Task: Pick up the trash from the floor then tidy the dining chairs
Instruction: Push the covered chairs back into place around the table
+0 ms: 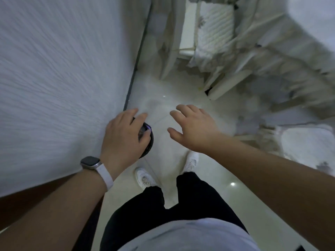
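Observation:
My left hand (123, 138) hovers with relaxed fingers over a small dark round bin (149, 142) that stands on the floor against the wall; nothing shows in the hand. Something shiny lies inside the bin, mostly hidden by the hand. My right hand (192, 127) is held out over the pale tiled floor (163, 98) with fingers spread and empty. A white dining chair (212, 40) stands ahead at the top of the view. A second chair seat (308, 144) shows at the right. The whole view is blurred by motion.
A textured white wall (54, 84) fills the left side, with a dark strip along its foot. A cloth-covered table (290, 60) runs across the upper right. My white shoes (145, 178) stand on the tiles just behind the bin.

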Available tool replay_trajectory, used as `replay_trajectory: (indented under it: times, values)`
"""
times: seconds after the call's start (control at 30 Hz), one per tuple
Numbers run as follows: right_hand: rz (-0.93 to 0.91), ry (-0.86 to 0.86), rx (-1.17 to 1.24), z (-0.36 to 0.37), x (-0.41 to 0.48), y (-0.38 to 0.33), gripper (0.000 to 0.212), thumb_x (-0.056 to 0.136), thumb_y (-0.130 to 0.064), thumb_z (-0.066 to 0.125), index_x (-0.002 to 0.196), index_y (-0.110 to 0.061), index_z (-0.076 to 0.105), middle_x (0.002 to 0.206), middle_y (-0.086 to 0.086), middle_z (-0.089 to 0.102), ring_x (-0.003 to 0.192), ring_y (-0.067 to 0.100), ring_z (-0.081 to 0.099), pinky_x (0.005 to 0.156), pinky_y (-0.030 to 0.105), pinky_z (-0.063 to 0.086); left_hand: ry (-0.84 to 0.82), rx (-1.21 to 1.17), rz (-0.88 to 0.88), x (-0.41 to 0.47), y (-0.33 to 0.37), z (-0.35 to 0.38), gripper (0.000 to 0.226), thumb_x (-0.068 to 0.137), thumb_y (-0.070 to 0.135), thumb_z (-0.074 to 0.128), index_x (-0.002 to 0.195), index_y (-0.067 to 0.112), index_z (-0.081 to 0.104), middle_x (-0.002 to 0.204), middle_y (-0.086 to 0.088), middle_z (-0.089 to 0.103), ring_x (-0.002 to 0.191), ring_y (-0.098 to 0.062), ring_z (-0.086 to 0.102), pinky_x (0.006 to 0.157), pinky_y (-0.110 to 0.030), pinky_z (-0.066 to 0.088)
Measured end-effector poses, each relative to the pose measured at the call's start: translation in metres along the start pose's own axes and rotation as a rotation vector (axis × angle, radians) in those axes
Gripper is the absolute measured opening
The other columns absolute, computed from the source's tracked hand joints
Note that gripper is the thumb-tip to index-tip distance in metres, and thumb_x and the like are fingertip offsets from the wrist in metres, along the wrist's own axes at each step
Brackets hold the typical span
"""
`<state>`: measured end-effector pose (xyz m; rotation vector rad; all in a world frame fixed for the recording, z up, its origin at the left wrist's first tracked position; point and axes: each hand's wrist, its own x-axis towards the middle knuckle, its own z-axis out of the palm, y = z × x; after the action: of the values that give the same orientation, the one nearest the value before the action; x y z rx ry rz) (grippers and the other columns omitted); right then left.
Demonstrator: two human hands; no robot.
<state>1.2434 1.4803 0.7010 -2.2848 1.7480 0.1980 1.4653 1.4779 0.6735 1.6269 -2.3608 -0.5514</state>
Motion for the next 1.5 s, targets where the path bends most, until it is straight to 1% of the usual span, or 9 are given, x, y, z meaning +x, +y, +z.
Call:
replay_trajectory:
  times: [0.07,0.37,0.5,0.7,0.87,0.97,1.07,1.33,1.5]
  values:
    - [0.058,0.028,-0.023,-0.02,-0.028,0.008,0.065,0.087,-0.058,0.03,0.125,-0.015,0.059,0.13,0.008,0.058,0.115,0.032,0.055,0.091,0.042,0.045,0.002,0.01,0.069,0.0,0.016,-0.013,0.051,0.087,0.039,0.05,0.128,0.012,0.061,0.133,-0.016,0.058,0.121,-0.037,0.054,0.094,-0.05,0.046]
    - [0.261,0.265,-0.08,-0.073,-0.159,0.047,0.057,0.087,-0.056,0.041,0.121,-0.016,0.064,0.123,0.009,0.064,0.111,0.032,0.06,0.09,0.042,0.048,0.092,0.053,0.399,-0.002,0.126,-0.046,0.049,0.089,0.037,0.054,0.13,0.011,0.061,0.13,-0.017,0.059,0.113,-0.039,0.058,0.091,-0.048,0.047]
    - [0.364,0.368,-0.085,-0.078,-0.236,0.068,0.056,0.087,-0.055,0.043,0.119,-0.015,0.067,0.122,0.01,0.064,0.112,0.033,0.059,0.09,0.043,0.047,0.075,0.08,0.551,-0.018,0.193,-0.042,0.047,0.092,0.038,0.053,0.131,0.012,0.061,0.133,-0.017,0.058,0.119,-0.038,0.056,0.096,-0.05,0.047]
    - [0.547,0.401,-0.06,-0.064,-0.383,0.104,0.057,0.087,-0.056,0.04,0.122,-0.018,0.064,0.127,0.009,0.061,0.118,0.033,0.055,0.098,0.044,0.043,0.023,0.102,0.712,-0.076,0.32,-0.017,0.051,0.092,0.043,0.047,0.132,0.014,0.06,0.135,-0.015,0.058,0.124,-0.037,0.054,0.097,-0.051,0.047]
    - [0.705,0.525,-0.101,-0.043,-0.524,0.128,0.053,0.084,-0.052,0.048,0.116,-0.015,0.067,0.121,0.009,0.064,0.108,0.032,0.059,0.09,0.041,0.047,0.006,0.063,0.893,-0.143,0.432,0.022,0.05,0.09,0.043,0.051,0.13,0.014,0.062,0.131,-0.014,0.061,0.12,-0.035,0.057,0.095,-0.049,0.047]
    - [0.805,0.562,-0.113,-0.029,-0.6,0.138,0.049,0.085,-0.05,0.048,0.113,-0.015,0.069,0.122,0.01,0.065,0.109,0.031,0.06,0.09,0.041,0.044,-0.013,0.012,0.992,-0.178,0.495,0.046,0.049,0.087,0.041,0.054,0.126,0.013,0.064,0.127,-0.016,0.062,0.115,-0.036,0.059,0.09,-0.049,0.05]
    - [0.906,0.594,-0.123,-0.017,-0.665,0.144,0.048,0.087,-0.05,0.049,0.113,-0.015,0.069,0.123,0.01,0.065,0.11,0.031,0.06,0.092,0.04,0.042,-0.073,-0.003,1.091,-0.207,0.545,0.063,0.05,0.088,0.042,0.054,0.128,0.014,0.062,0.13,-0.015,0.06,0.118,-0.035,0.057,0.093,-0.051,0.05]
    - [1.167,0.632,-0.067,0.008,-0.776,0.158,0.051,0.088,-0.052,0.046,0.115,-0.015,0.068,0.126,0.01,0.063,0.112,0.031,0.058,0.092,0.042,0.043,-0.125,-0.01,1.301,-0.241,0.656,0.103,0.047,0.091,0.042,0.051,0.127,0.017,0.064,0.132,-0.012,0.061,0.121,-0.035,0.057,0.095,-0.049,0.05]
    - [1.244,0.621,-0.075,0.022,-0.825,0.188,0.047,0.088,-0.05,0.049,0.112,-0.015,0.068,0.122,0.008,0.063,0.109,0.03,0.058,0.092,0.041,0.044,-0.172,0.006,1.411,-0.241,0.726,0.14,0.05,0.092,0.045,0.045,0.129,0.017,0.063,0.133,-0.012,0.061,0.122,-0.034,0.056,0.096,-0.047,0.047]
